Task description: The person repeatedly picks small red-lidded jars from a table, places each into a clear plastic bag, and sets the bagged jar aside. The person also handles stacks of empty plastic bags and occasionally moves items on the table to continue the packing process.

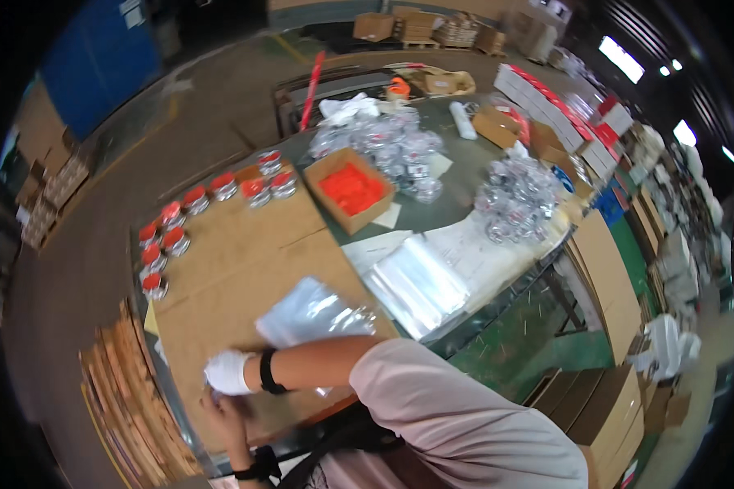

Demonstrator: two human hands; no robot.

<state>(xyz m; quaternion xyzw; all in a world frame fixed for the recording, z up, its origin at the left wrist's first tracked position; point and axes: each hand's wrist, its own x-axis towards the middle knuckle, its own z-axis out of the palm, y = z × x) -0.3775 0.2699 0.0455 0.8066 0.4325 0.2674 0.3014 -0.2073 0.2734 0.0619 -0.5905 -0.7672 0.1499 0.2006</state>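
At the near left part of a brown cardboard sheet [245, 269], my two hands come together. My right hand [227, 373] wears a white glove and is closed. Just below it, my bare left hand [227, 414] is also closed, its fingers blurred. Whatever they hold is mostly hidden between them. Beside my right forearm lies a stack of clear plastic bags [314, 314]. Several short silver cylinders with red tops [196, 200] stand along the sheet's far left edge. An open carton [352, 224] of flat red pieces [351, 189] sits at the sheet's far right corner.
Piles of silver items in clear wrap [379, 147] cover the back of the green table [457, 175]. Shiny plastic sleeves [420, 285] lie to the right. Wooden slats [126, 391] stand by the left edge; flat cardboard [603, 281] leans at right.
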